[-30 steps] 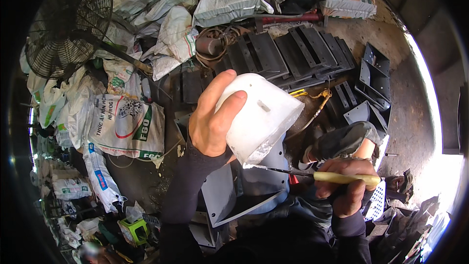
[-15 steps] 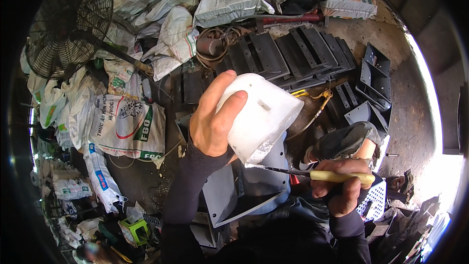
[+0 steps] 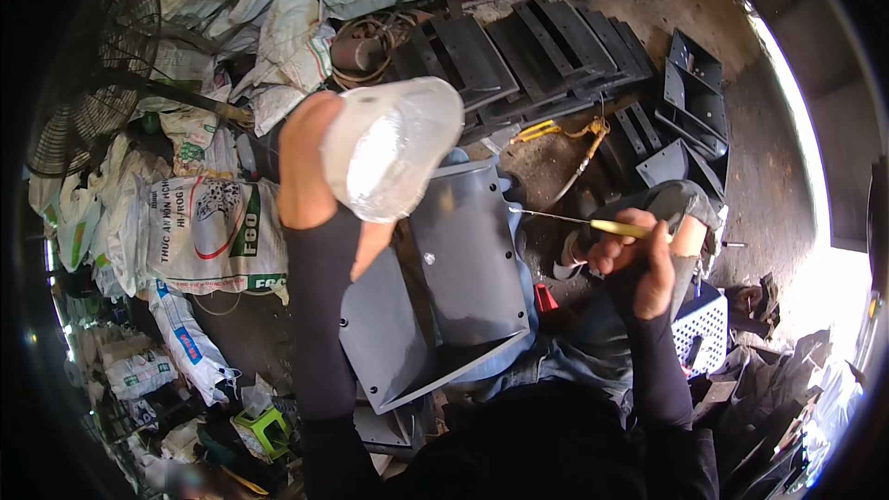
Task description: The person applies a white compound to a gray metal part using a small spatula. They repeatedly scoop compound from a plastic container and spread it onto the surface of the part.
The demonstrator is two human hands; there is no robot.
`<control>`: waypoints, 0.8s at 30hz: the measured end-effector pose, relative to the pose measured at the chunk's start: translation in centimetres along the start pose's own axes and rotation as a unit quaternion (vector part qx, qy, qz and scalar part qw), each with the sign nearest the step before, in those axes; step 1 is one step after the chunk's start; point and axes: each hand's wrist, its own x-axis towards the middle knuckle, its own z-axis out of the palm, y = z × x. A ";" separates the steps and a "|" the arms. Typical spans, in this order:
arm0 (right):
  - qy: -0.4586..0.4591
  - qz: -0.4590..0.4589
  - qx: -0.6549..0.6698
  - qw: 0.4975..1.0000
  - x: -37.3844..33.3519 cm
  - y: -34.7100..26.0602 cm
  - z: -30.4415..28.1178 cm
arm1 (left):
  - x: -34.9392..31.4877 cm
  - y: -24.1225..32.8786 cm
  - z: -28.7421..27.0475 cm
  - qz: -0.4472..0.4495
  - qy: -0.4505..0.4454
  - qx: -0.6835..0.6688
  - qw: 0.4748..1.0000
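My left hand (image 3: 307, 162) is wrapped round a white plastic tub (image 3: 448, 111), cut open at one end, and holds it up on the left. The tub is tilted so that its shiny, whitish, wet-looking inside shows. In my right hand (image 3: 648, 264) is a thin-bladed tool with a yellow handle (image 3: 619, 228). Its tip points left, apart from the tub, with a bit of white on it, close to the edge of a dark grey angled trough (image 3: 468, 264). That trough rests over my lap, below the tub, and has holes along its edges and a small pale spot on its face.
Several dark grey troughs (image 3: 546, 46) lie stacked ahead, with more at the right (image 3: 693, 83). A yellow-ended cable (image 3: 583, 153) lies on the floor. White sacks (image 3: 213, 231) and a stand fan (image 3: 97, 74) fill the left. A perforated white basket (image 3: 699, 329) stands by my right arm.
My left hand has moved the tub left and turned it so its inside shows. The tool's tip has left the tub's rim and is now apart from it. The whole view has shifted.
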 end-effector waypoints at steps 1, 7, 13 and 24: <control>-0.010 0.005 0.004 1.000 0.2 0.9 -1.1 | -0.3 -0.4 0.2 -0.018 0.007 -0.033 0.999; 0.030 0.039 0.021 0.999 0.1 5.6 -4.1 | -0.5 -0.6 0.1 -0.158 -0.027 -0.073 0.984; 0.042 0.058 -0.023 0.997 0.4 6.7 -3.8 | 2.5 -1.8 0.0 0.145 -0.056 -0.094 0.983; 0.020 0.059 -0.021 0.998 0.7 7.4 -4.3 | -1.1 -2.8 0.0 -0.159 -0.050 -0.173 0.971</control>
